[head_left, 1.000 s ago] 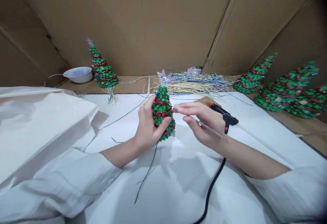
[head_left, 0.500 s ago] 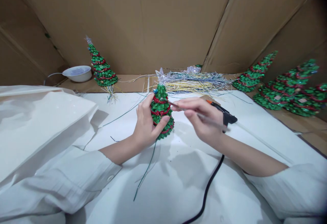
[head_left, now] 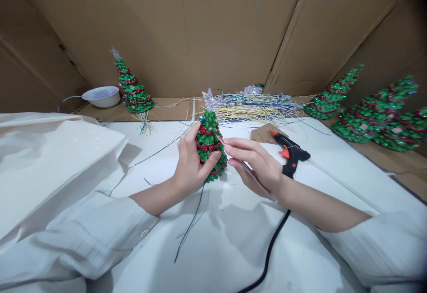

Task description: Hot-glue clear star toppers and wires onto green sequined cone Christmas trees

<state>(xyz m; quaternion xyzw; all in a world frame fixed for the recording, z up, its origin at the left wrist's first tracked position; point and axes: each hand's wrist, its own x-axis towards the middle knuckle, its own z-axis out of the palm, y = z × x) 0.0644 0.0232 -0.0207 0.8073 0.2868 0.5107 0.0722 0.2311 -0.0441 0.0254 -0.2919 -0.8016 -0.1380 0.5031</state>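
A small green Christmas tree (head_left: 209, 141) with red garland stands upright in front of me, a clear star (head_left: 209, 100) on its tip. My left hand (head_left: 191, 161) is closed around its left side, thumb across the front. My right hand (head_left: 258, 164) pinches a thin, pale stick-like tool (head_left: 255, 178). The tool's tip reaches the upper right of the tree, near the garland; whether it touches cannot be made out. A green wire (head_left: 191, 228) runs from below the tree toward me.
A hot glue gun (head_left: 293, 152) lies right of my right hand by a cardboard scrap (head_left: 263, 133); its black cord (head_left: 271, 248) runs forward. Behind lie bundled wires (head_left: 260, 108). A white bowl (head_left: 103, 99) and another tree (head_left: 135, 90) stand back left, more trees (head_left: 373, 115) right.
My right hand has rolled and lowered, tilting the tool's rear end down toward me. More of the glue gun shows now. My left hand and the tree have barely moved.
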